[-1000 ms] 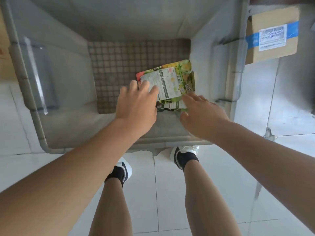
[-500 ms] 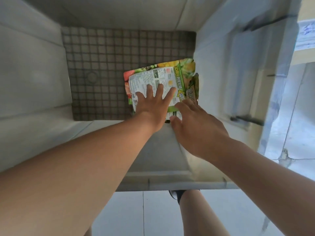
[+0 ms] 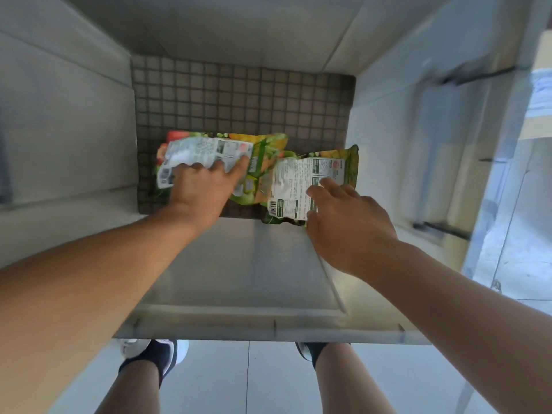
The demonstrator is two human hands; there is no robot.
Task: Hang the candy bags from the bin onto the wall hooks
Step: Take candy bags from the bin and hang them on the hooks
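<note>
Both hands are down inside the grey plastic bin [image 3: 239, 322], evidently so that one bag can be taken in each hand. The left hand [image 3: 203, 189] lies palm-down on the left candy bag [image 3: 209, 147] with its fingers curled into the far part of the pack. The film is bunched and rucked beneath them, which I read as a grip being taken for lifting. The right hand [image 3: 349, 222] rests on the right candy bag [image 3: 298, 180]. Its fingers are fairly straight across the white printed back panel and its thumb is at the near edge, and no closed grip is evident. The bin holds only these two bags in view. Both lie label-side up on the gridded floor [image 3: 239, 100], just beside each other. Their inner edges look to overlap, though I cannot be sure. The right bag lies close against the right-hand wall. Any hang-holes on the bags cannot be made out. The wall hooks are not in view, so in my judgement the work stands at collection, with hanging not yet begun.
</note>
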